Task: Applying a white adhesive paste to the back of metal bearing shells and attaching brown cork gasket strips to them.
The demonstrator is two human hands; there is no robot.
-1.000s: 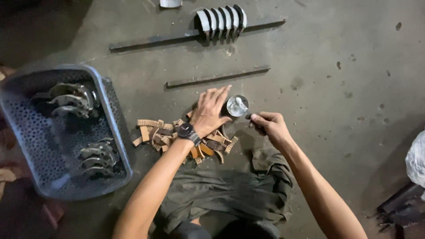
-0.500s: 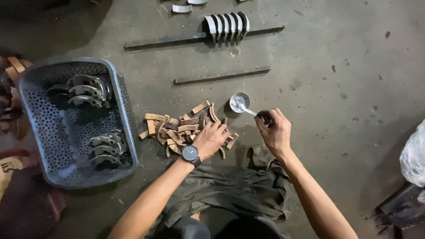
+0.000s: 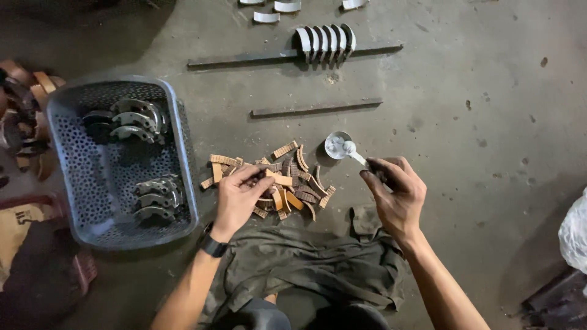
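The left hand [image 3: 238,198] pinches a tan lining strip [image 3: 278,178] from the pile [image 3: 287,183] right of the grey basket [image 3: 183,153]. The right hand [image 3: 394,192] grips a small brush [image 3: 353,153] dipped in the round tin [image 3: 337,145], just beyond the pile.

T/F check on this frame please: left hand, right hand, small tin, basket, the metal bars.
1. The left hand rests on the pile of tan curved lining strips. True.
2. The right hand is empty. False: it pinches a thin stick whose white-coated tip sits at the small round metal tin.
3. The grey perforated plastic basket holds curved metal shoes. True.
4. The small round tin lies inside the basket. False: it sits on the concrete floor, right of the strips.
5. A row of curved silver pieces stands on the long dark metal bar. True.
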